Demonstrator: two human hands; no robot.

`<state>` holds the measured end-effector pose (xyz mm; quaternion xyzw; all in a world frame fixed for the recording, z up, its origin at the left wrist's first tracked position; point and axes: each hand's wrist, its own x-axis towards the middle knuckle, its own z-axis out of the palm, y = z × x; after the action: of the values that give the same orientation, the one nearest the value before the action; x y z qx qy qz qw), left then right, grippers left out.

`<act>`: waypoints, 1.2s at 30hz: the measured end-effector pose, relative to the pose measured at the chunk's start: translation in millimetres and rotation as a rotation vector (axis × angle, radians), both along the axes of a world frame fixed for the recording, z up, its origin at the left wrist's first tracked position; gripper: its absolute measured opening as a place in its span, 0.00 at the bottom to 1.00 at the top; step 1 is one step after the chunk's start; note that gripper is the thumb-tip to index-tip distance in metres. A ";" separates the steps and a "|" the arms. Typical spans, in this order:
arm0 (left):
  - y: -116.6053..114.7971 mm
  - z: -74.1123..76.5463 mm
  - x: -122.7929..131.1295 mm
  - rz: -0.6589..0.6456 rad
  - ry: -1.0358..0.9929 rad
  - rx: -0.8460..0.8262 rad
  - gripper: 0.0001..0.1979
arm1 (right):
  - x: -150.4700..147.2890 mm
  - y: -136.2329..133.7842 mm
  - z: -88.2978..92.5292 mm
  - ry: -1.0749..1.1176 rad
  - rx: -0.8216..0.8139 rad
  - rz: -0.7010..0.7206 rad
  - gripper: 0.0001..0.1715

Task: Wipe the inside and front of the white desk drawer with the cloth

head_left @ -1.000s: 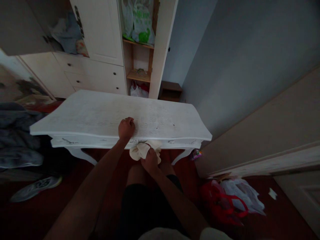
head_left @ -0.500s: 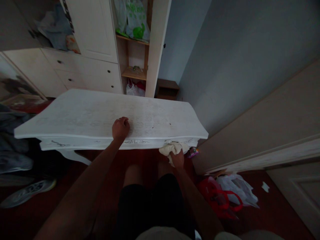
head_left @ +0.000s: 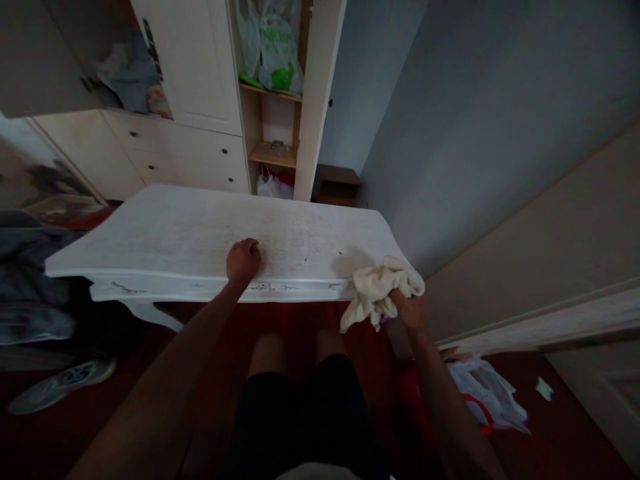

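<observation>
A white table with curved edges and carved trim stretches across in front of me. My left hand rests closed on its top near the front edge; whether anything is inside the curled fingers is hidden. At the table's right front corner, my right hand grips a crumpled cream cloth. The cloth hangs in loose folds over the front edge, covering part of the carved front. Two small dark specks show on the tabletop between my hands.
Behind the table stands a white wardrobe with an open door and plastic bags on a shelf. A white plastic bag lies on the red floor at right. A shoe and dark clothes are at left.
My right hand has moved up and to the right with the cloth, from the table's front face to its right corner. My left hand stays in place on the tabletop.
</observation>
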<state>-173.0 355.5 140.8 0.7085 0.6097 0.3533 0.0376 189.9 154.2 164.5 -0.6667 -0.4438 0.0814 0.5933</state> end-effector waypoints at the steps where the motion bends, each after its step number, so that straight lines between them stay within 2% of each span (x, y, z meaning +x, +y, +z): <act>1: -0.5 0.9 0.0 -0.001 0.007 -0.008 0.15 | 1.0 8.2 14.8 0.002 0.101 0.009 0.19; 5: -1.9 3.3 0.2 0.007 0.030 -0.023 0.15 | -7.5 56.3 65.5 0.098 0.434 0.129 0.21; 8: -2.1 3.4 0.7 0.005 0.034 -0.030 0.15 | -24.0 100.1 85.9 0.200 0.576 0.184 0.21; 10: -2.0 2.9 1.0 0.012 0.030 -0.032 0.15 | -35.1 126.9 85.4 0.242 0.623 0.189 0.24; 12: -1.7 2.0 1.2 0.021 0.027 -0.028 0.15 | -44.6 148.2 72.6 0.240 0.588 0.220 0.27; 15: -1.0 0.4 1.1 0.019 0.024 -0.017 0.15 | -56.8 165.8 37.9 0.132 0.345 0.308 0.28; 18: -0.1 -0.8 0.8 0.023 0.023 -0.011 0.15 | -67.4 167.8 4.5 -0.195 0.010 0.487 0.26; 21: 0.3 -1.0 0.7 0.030 0.019 -0.009 0.14 | -74.0 163.1 -10.1 -0.512 -0.103 0.513 0.27; 25: 0.0 -0.5 0.4 0.027 0.023 -0.004 0.14 | -74.2 157.7 -5.4 -0.667 -0.149 0.531 0.33; 28: 0.1 -0.6 -0.1 0.013 0.025 0.002 0.15 | -69.2 152.9 2.5 -0.699 -0.254 0.544 0.43; 31: 0.8 -0.5 -0.7 0.018 0.031 0.006 0.15 | -59.6 143.6 8.1 -0.703 -0.325 0.615 0.53; 36: 0.2 2.5 -0.4 0.025 0.023 0.000 0.15 | -30.3 115.9 8.3 -0.608 -0.239 0.788 0.52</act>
<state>-173.4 355.7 143.3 0.7049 0.6188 0.3457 0.0265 159.5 270.1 172.8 -0.5056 -0.8014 0.1515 0.2814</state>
